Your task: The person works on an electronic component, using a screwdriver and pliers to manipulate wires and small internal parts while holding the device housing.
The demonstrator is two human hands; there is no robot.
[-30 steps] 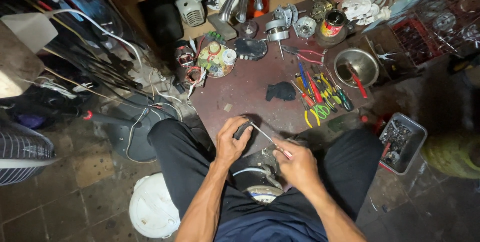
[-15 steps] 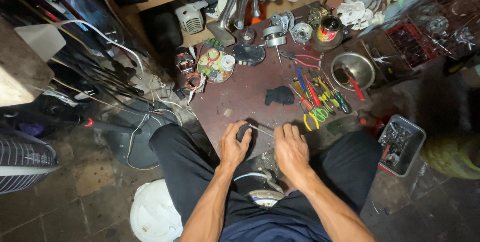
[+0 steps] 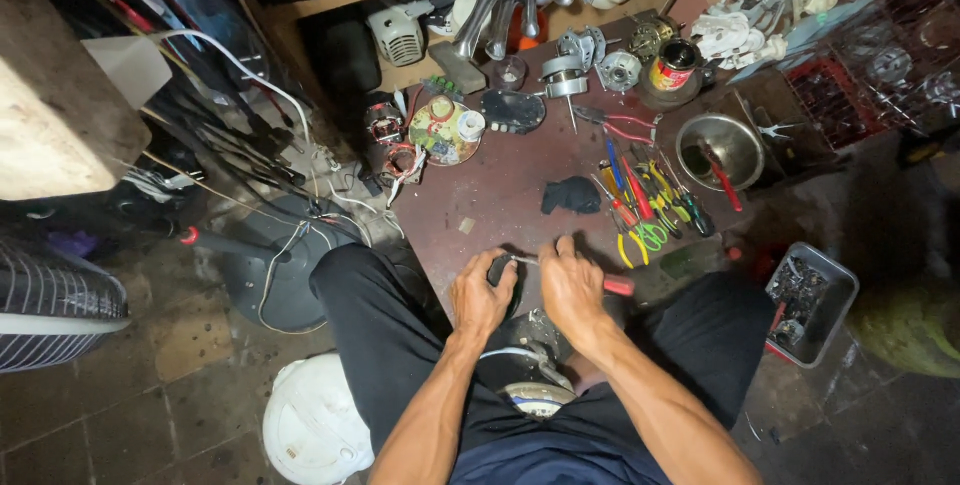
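I sit on the floor in black trousers, both hands over a small motor assembly (image 3: pixel 528 350) between my legs. My left hand (image 3: pixel 481 297) grips a small dark part (image 3: pixel 500 268) at the top of it. My right hand (image 3: pixel 570 288) is closed on a screwdriver with a red handle (image 3: pixel 618 286); its thin metal shaft (image 3: pixel 524 260) points left to the dark part. A white cable runs round the motor below my wrists.
A dark red mat (image 3: pixel 510 180) carries pliers and screwdrivers (image 3: pixel 640 200), a black cloth (image 3: pixel 571 195), a steel bowl (image 3: pixel 720 150), motor parts (image 3: pixel 565 70) and a can (image 3: pixel 675 65). A grey tray of scrap (image 3: pixel 810 300) sits right, a white fan cover (image 3: pixel 310 425) and fan base (image 3: pixel 265 260) left.
The screwdriver has turned from pointing up-left across my hands to lying level, its tip now at the dark part. My right hand has closed over the handle and come nearer the left.
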